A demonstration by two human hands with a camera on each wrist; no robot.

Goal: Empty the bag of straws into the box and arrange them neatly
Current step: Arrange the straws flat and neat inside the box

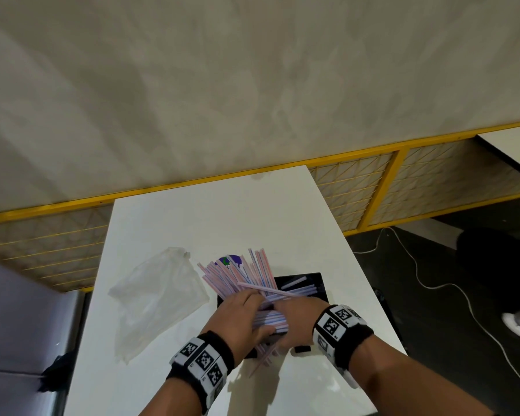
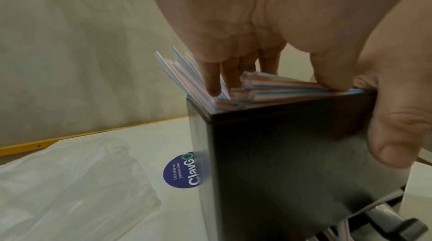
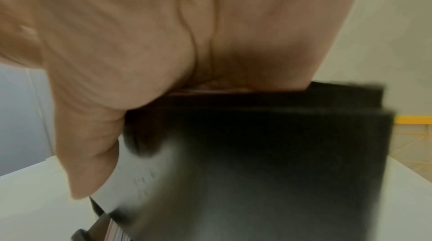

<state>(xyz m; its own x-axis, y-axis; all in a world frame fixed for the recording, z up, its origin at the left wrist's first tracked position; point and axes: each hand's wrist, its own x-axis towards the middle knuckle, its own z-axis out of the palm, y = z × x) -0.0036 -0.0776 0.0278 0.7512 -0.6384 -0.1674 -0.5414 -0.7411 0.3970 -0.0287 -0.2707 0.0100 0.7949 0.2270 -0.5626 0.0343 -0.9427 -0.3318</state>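
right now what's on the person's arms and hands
Both hands, left hand and right hand, are bare, no gloves or sleeves. Each wrist carries a black band with white blocks printed with black square code markers.

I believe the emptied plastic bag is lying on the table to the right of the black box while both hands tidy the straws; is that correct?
Not quite: the plastic bag lies to the left of the black box, as the head view shows. The rest holds: the bag looks empty on the table, and the left hand and right hand are both on the straws.
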